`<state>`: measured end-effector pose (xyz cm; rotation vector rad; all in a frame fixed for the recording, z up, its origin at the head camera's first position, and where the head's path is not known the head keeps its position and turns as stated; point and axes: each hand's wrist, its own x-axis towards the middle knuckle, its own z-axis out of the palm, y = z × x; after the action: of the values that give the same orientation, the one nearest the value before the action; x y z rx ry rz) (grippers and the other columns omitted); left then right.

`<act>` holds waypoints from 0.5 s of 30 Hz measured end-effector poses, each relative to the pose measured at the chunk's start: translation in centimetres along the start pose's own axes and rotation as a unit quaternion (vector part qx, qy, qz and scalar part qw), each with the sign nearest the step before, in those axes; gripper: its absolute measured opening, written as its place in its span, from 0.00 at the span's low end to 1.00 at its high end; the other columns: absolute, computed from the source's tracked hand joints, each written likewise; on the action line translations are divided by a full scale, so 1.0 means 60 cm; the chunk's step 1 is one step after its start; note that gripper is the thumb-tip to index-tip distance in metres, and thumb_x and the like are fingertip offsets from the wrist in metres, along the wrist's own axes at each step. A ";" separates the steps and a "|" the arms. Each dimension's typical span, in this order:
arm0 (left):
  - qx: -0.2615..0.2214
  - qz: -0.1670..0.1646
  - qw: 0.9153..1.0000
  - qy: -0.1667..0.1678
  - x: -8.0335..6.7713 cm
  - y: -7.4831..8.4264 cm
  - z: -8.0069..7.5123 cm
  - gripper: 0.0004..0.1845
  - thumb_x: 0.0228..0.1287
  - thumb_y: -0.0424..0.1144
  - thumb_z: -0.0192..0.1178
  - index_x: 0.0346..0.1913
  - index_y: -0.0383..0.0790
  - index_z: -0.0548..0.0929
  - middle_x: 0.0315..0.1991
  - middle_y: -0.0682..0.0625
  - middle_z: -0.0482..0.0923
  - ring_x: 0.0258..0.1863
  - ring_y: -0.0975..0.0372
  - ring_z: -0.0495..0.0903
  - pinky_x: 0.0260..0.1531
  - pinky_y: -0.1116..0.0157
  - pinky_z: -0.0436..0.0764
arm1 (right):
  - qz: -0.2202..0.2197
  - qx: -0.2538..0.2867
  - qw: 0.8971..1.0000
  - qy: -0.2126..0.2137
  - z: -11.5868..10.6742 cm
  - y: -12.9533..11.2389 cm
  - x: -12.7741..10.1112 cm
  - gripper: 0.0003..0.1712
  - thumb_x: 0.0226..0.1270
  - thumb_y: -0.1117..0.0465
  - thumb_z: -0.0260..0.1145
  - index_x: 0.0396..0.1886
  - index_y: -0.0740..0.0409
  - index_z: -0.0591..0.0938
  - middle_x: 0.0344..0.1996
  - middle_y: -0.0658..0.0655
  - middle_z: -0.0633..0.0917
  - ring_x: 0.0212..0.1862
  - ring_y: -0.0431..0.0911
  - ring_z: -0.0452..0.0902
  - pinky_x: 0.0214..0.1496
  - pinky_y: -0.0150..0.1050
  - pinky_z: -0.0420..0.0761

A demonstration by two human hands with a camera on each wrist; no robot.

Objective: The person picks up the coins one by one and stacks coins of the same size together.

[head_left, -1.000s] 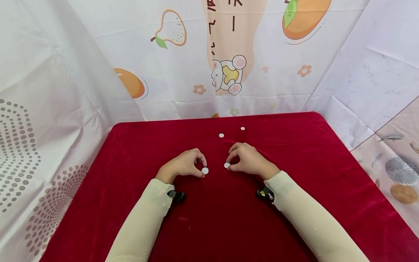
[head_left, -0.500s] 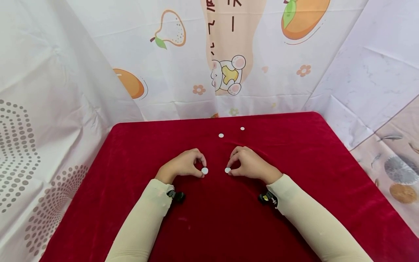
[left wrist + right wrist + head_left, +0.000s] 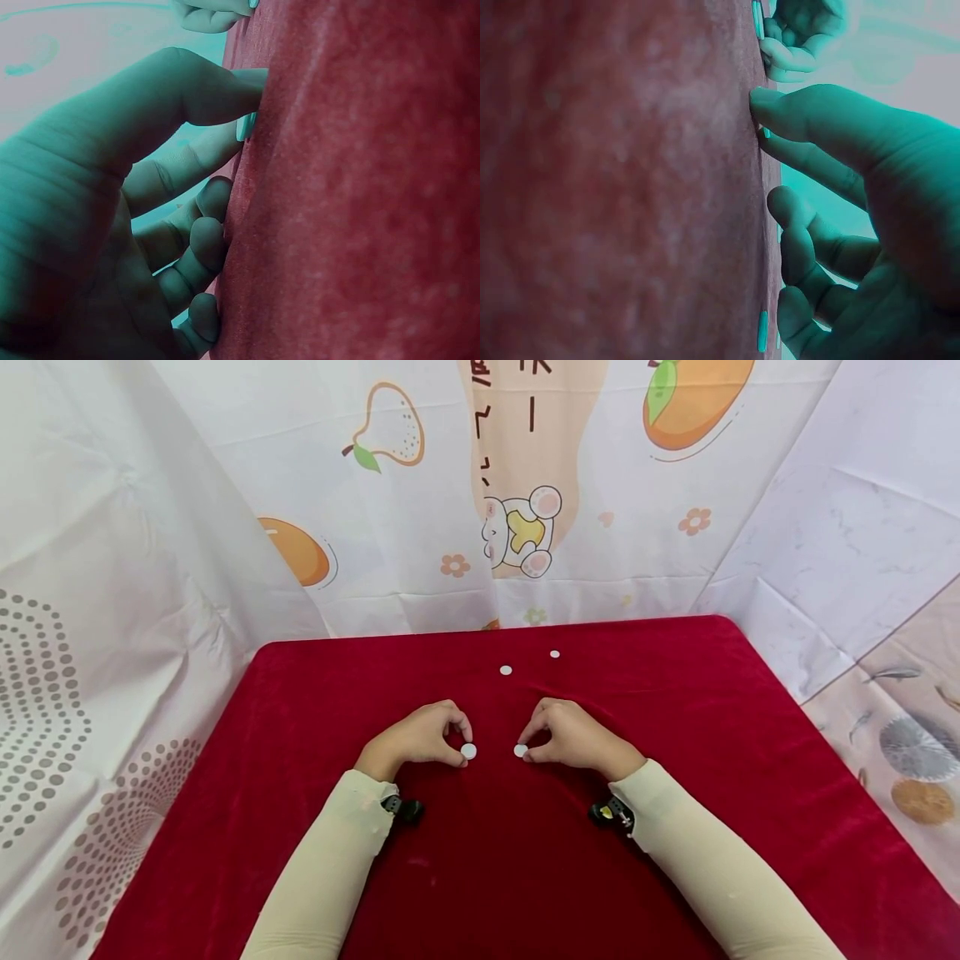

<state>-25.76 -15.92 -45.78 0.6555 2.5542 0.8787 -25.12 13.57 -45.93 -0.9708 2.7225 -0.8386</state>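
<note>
My left hand [image 3: 420, 735] pinches a white disc [image 3: 468, 751] between thumb and forefinger, right at the red cloth. In the right wrist view this reads as two thin layers, one on the other [image 3: 758, 19]. Across a small gap, my right hand [image 3: 573, 737] holds another white disc [image 3: 521, 750] by its edge with thumb and forefinger. Most of that disc is behind the fingers in the right wrist view. The other fingers of both hands are bent and hold nothing. A further disc [image 3: 763, 330] shows below the right fingers in that view, hidden from the head view.
Two more white discs lie farther back on the cloth, a nearer disc [image 3: 506, 670] and a farther disc [image 3: 555, 654]. The red cloth [image 3: 480, 877] covers the table, and printed white curtains [image 3: 420, 552] stand behind and at both sides.
My right hand has drawn its disc slightly toward me, level with the left one, then stayed nearly still. The left hand keeps its pinch in place.
</note>
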 end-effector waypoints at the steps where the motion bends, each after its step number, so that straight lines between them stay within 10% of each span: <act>1: 0.000 -0.002 1.000 0.001 0.000 -0.001 0.000 0.13 0.52 0.39 0.80 0.37 0.52 0.86 0.44 0.54 0.77 0.45 0.57 0.74 0.46 0.61 0.78 | -0.002 0.000 1.000 0.000 0.001 0.000 0.001 0.07 0.56 0.56 0.82 0.36 0.42 0.94 0.36 0.43 0.85 0.42 0.39 0.77 0.45 0.36 0.80; 15: -0.004 0.004 1.000 0.001 -0.002 -0.003 -0.002 0.12 0.52 0.39 0.80 0.37 0.52 0.86 0.44 0.54 0.77 0.44 0.58 0.74 0.45 0.61 0.78 | -0.010 0.006 1.000 0.002 0.003 -0.002 -0.001 0.08 0.56 0.55 0.82 0.37 0.41 0.94 0.33 0.42 0.87 0.39 0.40 0.78 0.43 0.36 0.79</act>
<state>-25.78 -16.17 -45.81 0.6632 2.5493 0.8919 -24.95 13.41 -46.02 -0.9980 2.7120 -0.8603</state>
